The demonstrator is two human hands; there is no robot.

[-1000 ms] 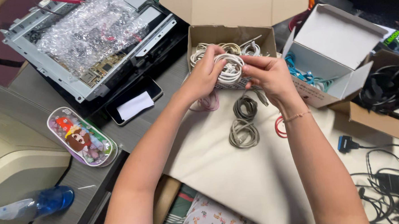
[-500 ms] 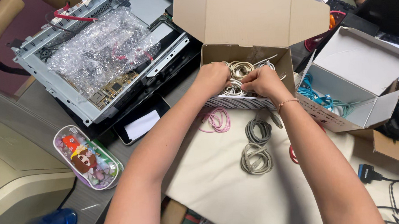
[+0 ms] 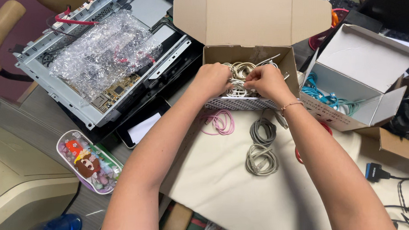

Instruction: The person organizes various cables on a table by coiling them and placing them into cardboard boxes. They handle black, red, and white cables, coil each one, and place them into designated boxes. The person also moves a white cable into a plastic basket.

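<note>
Both hands in the cardboard box point(image 3: 250, 58).
My left hand point(image 3: 213, 78) and right hand point(image 3: 267, 82) each grasp the white cables point(image 3: 239, 72) inside.

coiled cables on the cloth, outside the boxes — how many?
4: pink coiled cable, two grey coiled cables, red coiled cable mostly hidden by the right forearm; more may be hidden.

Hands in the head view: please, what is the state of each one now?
Left hand: closed on the white cables in the brown cardboard box.
Right hand: closed on the same white cables.
</note>
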